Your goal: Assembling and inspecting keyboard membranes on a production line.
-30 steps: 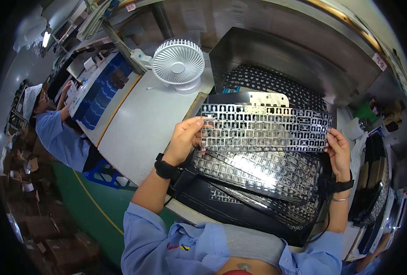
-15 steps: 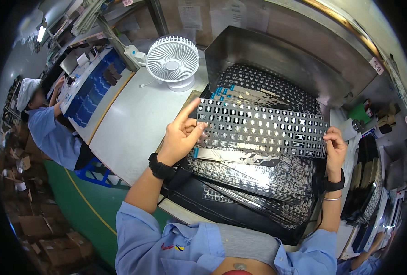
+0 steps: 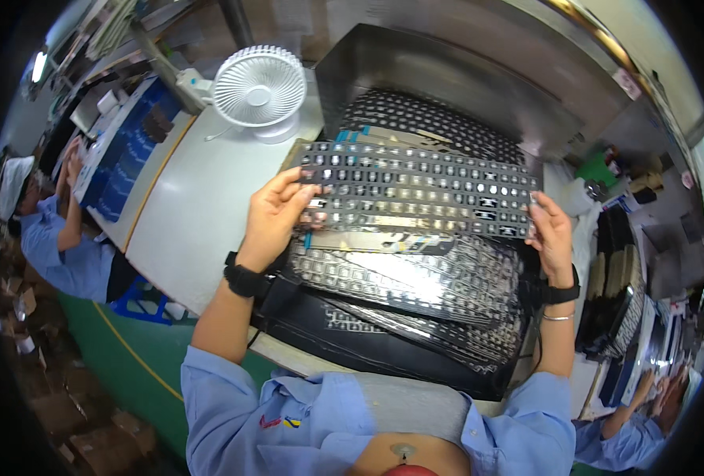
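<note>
A dark keyboard plate (image 3: 423, 186), pierced by rows of small openings, is held up level between my two hands. My left hand (image 3: 276, 210) pinches its left end, thumb in front and fingers curled behind. At the other end my right hand (image 3: 552, 230) grips the right edge between thumb and fingers. Below it lie silvery keyboard plates (image 3: 399, 278) in a loose, fanned pile. A pale circuit sheet (image 3: 383, 240) with a blue tab rests on top of them. Behind the held plate, more dark plates (image 3: 439, 119) are stacked.
A metal box wall (image 3: 415, 63) rises behind the stack. At the left, a white fan (image 3: 258, 91) stands on the white table (image 3: 185, 190). A co-worker (image 3: 58, 238) sits farther left. Racked dark panels (image 3: 610, 278) stand at the right, with another person's arm (image 3: 629, 404) below.
My left fingers, with the index stretched out before, have curled round the plate's left end. The whole scene has shifted left and slightly up in view; the co-worker's hands have moved.
</note>
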A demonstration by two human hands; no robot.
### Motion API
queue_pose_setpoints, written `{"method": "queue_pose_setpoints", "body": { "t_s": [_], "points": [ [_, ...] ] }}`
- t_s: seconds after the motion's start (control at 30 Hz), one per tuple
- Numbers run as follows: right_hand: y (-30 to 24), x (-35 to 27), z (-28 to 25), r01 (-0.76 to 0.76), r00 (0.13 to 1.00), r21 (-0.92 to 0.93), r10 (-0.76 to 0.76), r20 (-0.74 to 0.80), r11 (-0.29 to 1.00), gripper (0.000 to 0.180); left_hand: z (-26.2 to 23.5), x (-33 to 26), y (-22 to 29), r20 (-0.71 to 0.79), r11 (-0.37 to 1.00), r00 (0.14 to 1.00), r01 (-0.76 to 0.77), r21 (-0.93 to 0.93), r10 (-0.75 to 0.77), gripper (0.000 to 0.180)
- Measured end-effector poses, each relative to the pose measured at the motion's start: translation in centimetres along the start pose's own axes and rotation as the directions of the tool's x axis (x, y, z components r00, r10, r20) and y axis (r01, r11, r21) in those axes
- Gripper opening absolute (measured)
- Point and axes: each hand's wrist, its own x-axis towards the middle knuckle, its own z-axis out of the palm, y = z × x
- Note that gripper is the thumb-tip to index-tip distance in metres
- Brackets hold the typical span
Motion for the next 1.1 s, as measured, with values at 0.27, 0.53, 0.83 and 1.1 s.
{"method": "queue_pose_setpoints", "body": {
  "t_s": [0.27,0.53,0.83,1.1],
  "points": [
    [-0.9,4.3,-1.2,-0.082,0.995,0.351,0.059,0.075,0.933,0.028,-0.6,0.7,-0.3,-0.151,0.98,0.97,-0.176,0.094,0.189,0.05],
    [-2.1,0.6,1.4,0.258,0.871,-0.381,-0.044,0.489,0.888,0.075,-1.3,-0.2,-1.3,0.076,0.552,0.996,-0.093,0.829,0.053,0.066],
    [-1.0,-0.9,1.8,0.268,0.913,-0.348,-0.122,0.388,0.899,0.028,0.1,-0.1,-0.2,0.015,0.876,0.999,-0.053,0.479,0.052,0.023],
    [-2.1,-1.9,2.2,0.188,0.971,-0.05,-0.178,0.158,0.981,0.01,0.7,-0.4,0.2,-0.095,0.927,0.954,-0.25,0.278,0.285,0.015]
  ]
}}
